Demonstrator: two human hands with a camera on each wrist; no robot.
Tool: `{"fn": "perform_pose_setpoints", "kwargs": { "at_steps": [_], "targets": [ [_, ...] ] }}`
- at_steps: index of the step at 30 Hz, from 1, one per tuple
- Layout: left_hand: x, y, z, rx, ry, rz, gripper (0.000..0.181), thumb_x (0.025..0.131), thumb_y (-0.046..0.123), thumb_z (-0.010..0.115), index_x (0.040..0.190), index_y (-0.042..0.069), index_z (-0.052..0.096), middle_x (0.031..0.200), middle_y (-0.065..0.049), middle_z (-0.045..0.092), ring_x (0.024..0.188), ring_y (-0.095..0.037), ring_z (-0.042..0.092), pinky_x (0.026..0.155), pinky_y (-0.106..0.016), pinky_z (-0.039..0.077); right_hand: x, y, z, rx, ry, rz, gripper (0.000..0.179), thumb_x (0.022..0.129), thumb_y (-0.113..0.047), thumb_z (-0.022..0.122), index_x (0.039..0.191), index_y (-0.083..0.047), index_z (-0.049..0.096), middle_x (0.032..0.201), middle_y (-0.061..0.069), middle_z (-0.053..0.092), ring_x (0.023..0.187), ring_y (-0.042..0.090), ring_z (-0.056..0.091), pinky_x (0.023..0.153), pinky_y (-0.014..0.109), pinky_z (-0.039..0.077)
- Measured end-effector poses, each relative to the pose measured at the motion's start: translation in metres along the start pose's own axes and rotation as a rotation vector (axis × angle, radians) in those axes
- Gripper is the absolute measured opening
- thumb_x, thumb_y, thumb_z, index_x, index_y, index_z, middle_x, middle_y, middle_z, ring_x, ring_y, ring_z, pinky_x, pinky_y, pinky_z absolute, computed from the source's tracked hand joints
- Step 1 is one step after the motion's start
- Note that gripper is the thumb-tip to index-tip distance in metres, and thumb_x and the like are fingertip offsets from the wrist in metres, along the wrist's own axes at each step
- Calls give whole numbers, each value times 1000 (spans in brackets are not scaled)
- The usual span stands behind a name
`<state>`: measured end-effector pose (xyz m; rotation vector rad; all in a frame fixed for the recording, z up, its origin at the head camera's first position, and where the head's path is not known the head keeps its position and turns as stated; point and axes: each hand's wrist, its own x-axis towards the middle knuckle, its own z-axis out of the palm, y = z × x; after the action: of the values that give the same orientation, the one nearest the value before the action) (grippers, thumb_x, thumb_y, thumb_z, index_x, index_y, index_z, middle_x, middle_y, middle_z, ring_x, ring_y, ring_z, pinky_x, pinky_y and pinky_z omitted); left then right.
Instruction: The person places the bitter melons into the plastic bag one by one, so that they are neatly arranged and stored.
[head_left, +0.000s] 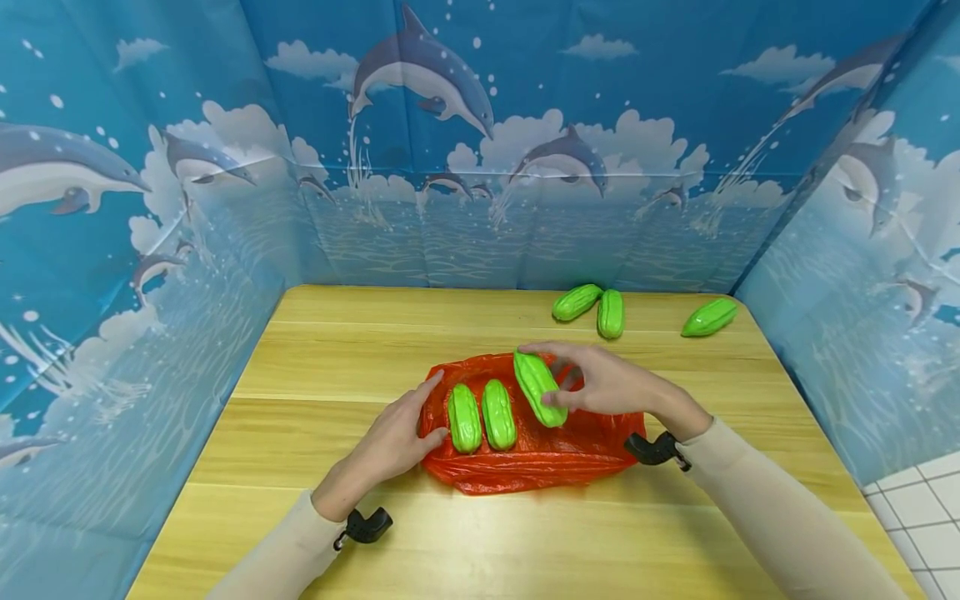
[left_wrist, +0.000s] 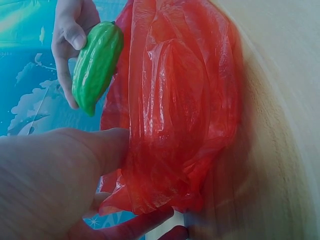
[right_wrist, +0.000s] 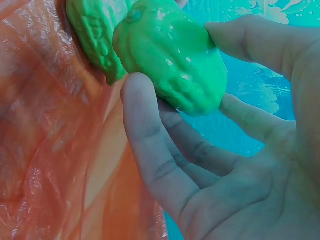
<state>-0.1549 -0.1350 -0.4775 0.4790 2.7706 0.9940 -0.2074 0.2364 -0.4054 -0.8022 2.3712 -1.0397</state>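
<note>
The right hand point(head_left: 607, 385) is pinching a green gourd point(head_left: 539, 387) between thumb and fingers point(right_wrist: 150, 150), just above the red bag point(head_left: 570, 450). Two gourds point(head_left: 482, 417) are already lying on the bag; three more point(head_left: 609, 312) are waiting behind it on the worktop point(head_left: 337, 350). The left hand point(head_left: 393, 437), fingers straight, is pressing the bag's left edge. Only the right wrist view is showing the gourd's stem end.

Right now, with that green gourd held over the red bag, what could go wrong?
The right hand only pinches the held gourd with its fingertips, so it might slip. Two gourds already lie loose on the crinkled red bag; a drop could knock them and set them rolling. The left hand only touches the bag's edge, so the thin plastic may shift.
</note>
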Motion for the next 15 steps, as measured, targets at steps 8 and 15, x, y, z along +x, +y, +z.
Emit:
{"fn": "perform_pose_setpoints", "kwargs": {
  "at_steps": [8, 15],
  "targets": [
    [0, 0, -1, -4, -5, -1, 93, 107, 19, 83, 185, 15, 34, 176, -25, 57, 161, -55, 55, 132, -75, 46, 0, 3, 4, -27, -25, 11, 80, 111, -28, 82, 181, -23, 44, 141, 10, 76, 109, 19, 78, 87, 38, 67],
    [1, -1, 0, -5, -8, 4, 92, 107, 20, 83, 185, 15, 35, 177, -24, 56, 162, -55, 54, 133, -74, 45, 1, 5, 9, -18, -34, 27, 81, 110, -28, 83, 181, -28, 43, 146, 8, 74, 110, 19, 78, 91, 39, 67]
  ]
}}
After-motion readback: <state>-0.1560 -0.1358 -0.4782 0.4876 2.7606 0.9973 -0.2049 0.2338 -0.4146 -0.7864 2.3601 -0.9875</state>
